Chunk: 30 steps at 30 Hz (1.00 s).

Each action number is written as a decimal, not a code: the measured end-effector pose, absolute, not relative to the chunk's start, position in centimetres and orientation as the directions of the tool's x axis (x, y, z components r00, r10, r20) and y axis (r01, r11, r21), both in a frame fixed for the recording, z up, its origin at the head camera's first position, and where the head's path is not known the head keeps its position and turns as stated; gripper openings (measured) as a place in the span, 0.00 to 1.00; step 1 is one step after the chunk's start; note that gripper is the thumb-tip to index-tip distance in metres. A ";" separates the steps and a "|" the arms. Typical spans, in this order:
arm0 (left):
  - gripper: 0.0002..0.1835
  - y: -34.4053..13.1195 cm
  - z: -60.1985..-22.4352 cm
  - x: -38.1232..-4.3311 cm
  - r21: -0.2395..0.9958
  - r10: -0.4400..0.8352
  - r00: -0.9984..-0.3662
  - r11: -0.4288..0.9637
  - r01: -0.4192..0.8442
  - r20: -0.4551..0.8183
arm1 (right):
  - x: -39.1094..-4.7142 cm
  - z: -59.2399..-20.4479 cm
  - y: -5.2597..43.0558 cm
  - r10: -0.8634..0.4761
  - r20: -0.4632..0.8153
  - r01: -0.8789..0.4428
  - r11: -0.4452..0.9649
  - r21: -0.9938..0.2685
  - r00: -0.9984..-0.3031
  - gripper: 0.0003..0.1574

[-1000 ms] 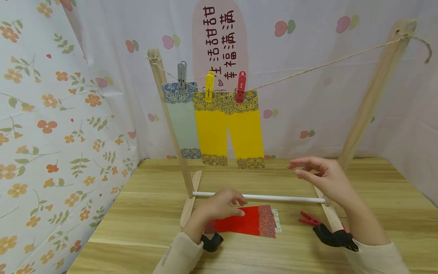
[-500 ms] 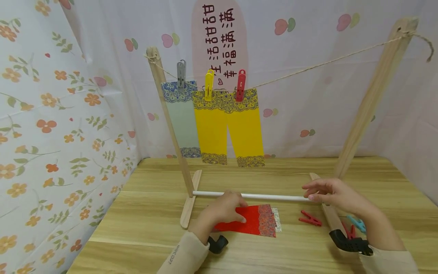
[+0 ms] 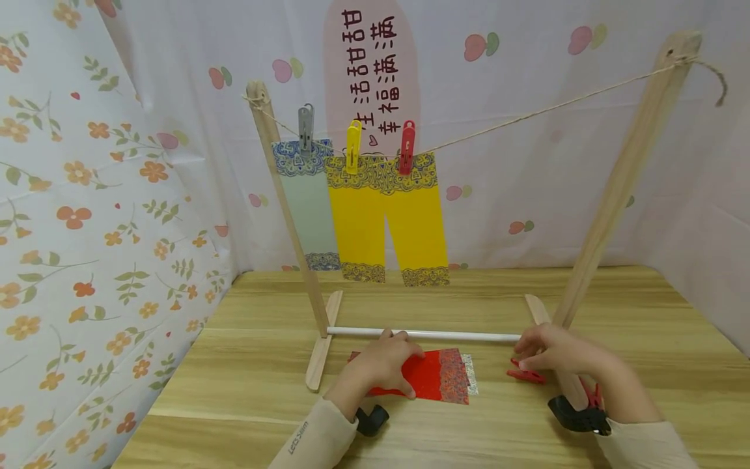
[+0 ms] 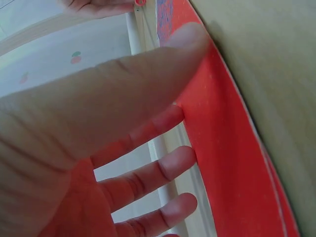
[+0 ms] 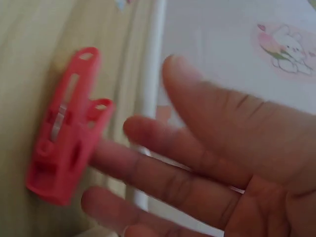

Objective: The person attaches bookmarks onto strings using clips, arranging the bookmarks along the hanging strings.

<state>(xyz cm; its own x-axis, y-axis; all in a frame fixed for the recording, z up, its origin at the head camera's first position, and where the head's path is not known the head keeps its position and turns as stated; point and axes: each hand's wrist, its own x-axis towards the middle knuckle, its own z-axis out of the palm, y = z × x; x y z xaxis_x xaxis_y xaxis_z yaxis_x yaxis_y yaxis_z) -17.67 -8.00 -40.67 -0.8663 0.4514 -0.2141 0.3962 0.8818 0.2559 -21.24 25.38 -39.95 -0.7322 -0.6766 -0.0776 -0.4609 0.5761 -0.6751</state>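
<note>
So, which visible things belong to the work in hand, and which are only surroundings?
Probably in the work:
red paper with patterned ends, below left hand;
red plastic clothespin, beside right hand;
brown twine on wooden frame;
yellow papers and grey-green paper, clipped up.

Probably only surroundings:
white floral cloth;
white fruit-print backdrop.

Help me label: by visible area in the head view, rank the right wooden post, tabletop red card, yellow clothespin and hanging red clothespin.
Right wooden post
Tabletop red card, partly covered by the left hand
Yellow clothespin and hanging red clothespin look alike
</note>
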 end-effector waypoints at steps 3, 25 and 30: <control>0.34 -8.1 -40.6 -17.5 0.228 0.448 -0.866 0.887 0.401 -0.222 | -21.1 -40.3 25.0 -0.669 -0.098 -0.454 0.597 -0.662 -0.737 0.15; 0.33 -8.5 -40.8 -17.7 0.142 0.395 -0.882 0.918 0.370 -0.258 | -19.8 -41.2 22.1 -0.607 -0.199 -0.402 0.702 -0.588 -0.770 0.22; 0.34 -8.7 -40.8 -17.7 0.123 0.401 -0.874 0.916 0.382 -0.274 | -19.7 -41.2 21.7 -0.579 -0.200 -0.397 0.733 -0.552 -0.791 0.21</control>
